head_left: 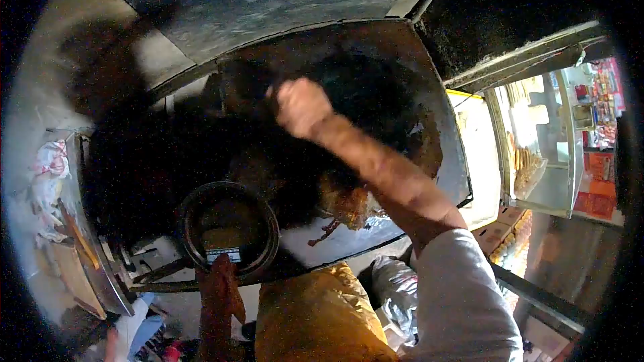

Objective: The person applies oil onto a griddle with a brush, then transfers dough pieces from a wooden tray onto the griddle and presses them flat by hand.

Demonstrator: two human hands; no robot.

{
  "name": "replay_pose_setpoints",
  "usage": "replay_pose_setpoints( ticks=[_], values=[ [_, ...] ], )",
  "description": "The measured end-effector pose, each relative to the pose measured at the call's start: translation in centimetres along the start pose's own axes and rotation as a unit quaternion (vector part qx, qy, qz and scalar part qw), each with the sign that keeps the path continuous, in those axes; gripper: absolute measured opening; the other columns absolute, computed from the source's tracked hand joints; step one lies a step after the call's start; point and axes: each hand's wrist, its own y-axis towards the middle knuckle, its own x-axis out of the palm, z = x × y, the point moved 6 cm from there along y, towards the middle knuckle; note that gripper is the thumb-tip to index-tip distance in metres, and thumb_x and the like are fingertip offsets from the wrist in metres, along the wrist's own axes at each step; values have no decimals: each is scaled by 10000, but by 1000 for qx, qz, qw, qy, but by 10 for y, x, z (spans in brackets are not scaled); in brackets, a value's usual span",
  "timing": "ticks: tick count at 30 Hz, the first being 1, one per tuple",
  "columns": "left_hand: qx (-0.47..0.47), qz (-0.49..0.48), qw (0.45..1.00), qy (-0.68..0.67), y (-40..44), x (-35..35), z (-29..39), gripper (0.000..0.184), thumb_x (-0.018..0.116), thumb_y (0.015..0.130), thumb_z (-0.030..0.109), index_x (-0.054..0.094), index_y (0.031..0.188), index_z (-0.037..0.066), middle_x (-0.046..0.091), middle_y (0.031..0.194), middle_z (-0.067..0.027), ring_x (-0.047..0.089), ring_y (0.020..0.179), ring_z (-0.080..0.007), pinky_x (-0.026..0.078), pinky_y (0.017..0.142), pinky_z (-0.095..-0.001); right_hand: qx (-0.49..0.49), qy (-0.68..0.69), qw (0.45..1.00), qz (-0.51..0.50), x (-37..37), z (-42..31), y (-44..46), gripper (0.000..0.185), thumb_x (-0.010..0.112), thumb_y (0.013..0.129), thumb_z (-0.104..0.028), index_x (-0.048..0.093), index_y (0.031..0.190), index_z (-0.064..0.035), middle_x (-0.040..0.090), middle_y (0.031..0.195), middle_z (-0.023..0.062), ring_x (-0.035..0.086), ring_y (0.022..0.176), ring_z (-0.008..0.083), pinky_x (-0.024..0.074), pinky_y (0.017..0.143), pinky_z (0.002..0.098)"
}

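A round, dark metal pan (274, 228) lies at the lower left of a large blackened surface. My left hand (220, 285) is at its near rim, with the fingers reaching over the edge and closed on it. A small pale striped strip (223, 255) shows inside the pan by my fingertips, over a brownish patch. My right hand (302, 107) is stretched across the dark surface, closed into a fist and blurred by motion. Whatever it may hold is lost in the shadow beyond it. Brown residue (345, 201) clings to the surface below my right forearm.
A yellow cloth or bag (315, 315) is in front of my body, with a grey plastic bag (396, 281) beside it. At right is a lit display case (530, 141). Wooden boards (74, 261) lean at left. A dark panel (268, 0) hangs above the surface.
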Motion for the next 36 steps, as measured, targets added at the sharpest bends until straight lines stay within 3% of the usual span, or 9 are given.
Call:
replay_pose_setpoints(
  ticks=[5,9,14,17,21,24,29,32,36],
  values=[
    [-33,-61,995,-67,34,-47,-42,630,641,971,383,442,1463,44,598,1294,-133,622,1136,-303,507,989,-460,-8,-72,992,-102,-31,38,3,205,642,905,-215,722,898,-26,736,915,223,736,848,392,621,792,438],
    [-111,-136,941,-288,110,-175,-139,623,511,1032,547,546,1366,22,627,1249,-112,647,1082,-230,555,898,-399,248,49,951,177,-51,198,39,161,682,878,-193,705,853,-35,737,894,206,748,859,341,619,763,450],
    [-163,-224,899,-340,56,-96,-87,556,550,1024,543,600,1269,46,661,1166,-88,654,1044,-182,557,847,-387,-163,-135,977,0,37,54,18,66,679,779,-188,700,814,-136,729,793,126,707,684,310,607,621,450],
    [-94,-140,978,-121,50,-90,-74,536,647,982,478,591,1316,63,637,1239,-95,629,1125,-202,511,942,-403,-148,-87,985,14,26,17,-31,62,682,769,-203,715,806,-168,726,782,121,705,701,333,592,613,456],
    [-51,-45,996,53,3,-35,-17,632,734,935,430,534,1416,72,543,1400,-116,545,1273,-255,427,1072,-448,7,-112,984,137,45,263,-48,124,636,818,-164,644,702,-119,654,683,102,647,601,314,528,508,456],
    [-30,-23,997,71,-11,1,-6,787,768,902,421,435,1526,77,380,1577,-133,406,1418,-318,309,1181,-505,93,-83,980,154,-4,348,-199,296,624,925,-140,671,1196,-30,681,972,200,668,817,368,552,680,442],
    [-84,-121,987,65,24,-19,-42,846,802,874,369,379,1561,115,375,1571,-148,405,1420,-332,263,1218,-544,93,132,972,170,17,216,-355,422,579,960,-99,568,1378,-46,645,1206,267,672,966,422,571,771,457],
    [131,-164,971,116,21,-5,-17,773,815,875,277,418,1521,126,466,1464,-126,502,1329,-321,357,1163,-537,42,25,983,175,-10,185,-341,410,613,937,-127,598,1334,-25,647,1213,275,674,1017,426,574,811,433],
    [94,-138,982,87,-2,41,3,632,808,891,201,501,1440,142,539,1342,-98,590,1201,-279,464,1068,-487,237,18,952,193,-28,252,-263,274,585,974,-162,649,1177,10,667,1097,289,676,894,438,538,745,486]
  ],
)
